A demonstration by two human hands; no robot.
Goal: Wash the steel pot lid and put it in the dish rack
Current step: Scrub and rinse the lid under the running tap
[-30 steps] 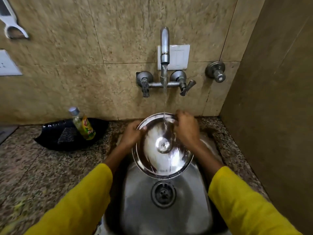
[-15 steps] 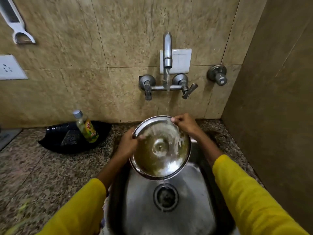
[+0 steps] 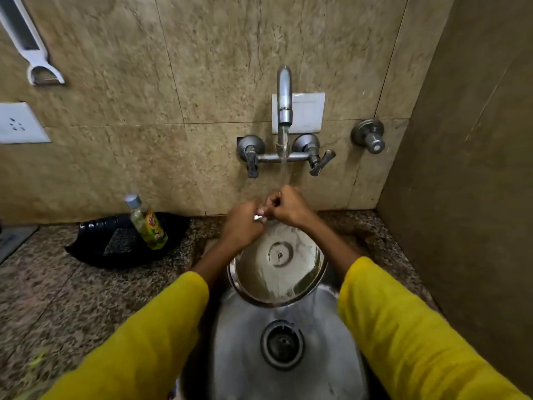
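Note:
The round steel pot lid (image 3: 278, 264) hangs tilted over the steel sink (image 3: 331, 356), its inner side facing me. My left hand (image 3: 242, 226) and my right hand (image 3: 288, 206) both pinch the lid's far top rim, close together. Water runs from the wall tap (image 3: 284, 93) down onto my right hand and the rim. The lid's lower edge hangs above the drain (image 3: 282, 343). No dish rack is in view.
A green dish-soap bottle (image 3: 147, 223) leans in a black tray (image 3: 115, 243) on the granite counter (image 3: 57, 298) to the left. Two tap handles (image 3: 315, 160) and a separate valve (image 3: 370, 137) stick out of the tiled wall. A brown wall (image 3: 461, 168) closes the right side.
Both hands have slid up to the lid's far rim and met there. The lid has tipped more upright, its lower edge hanging lower over the sink. The water keeps running.

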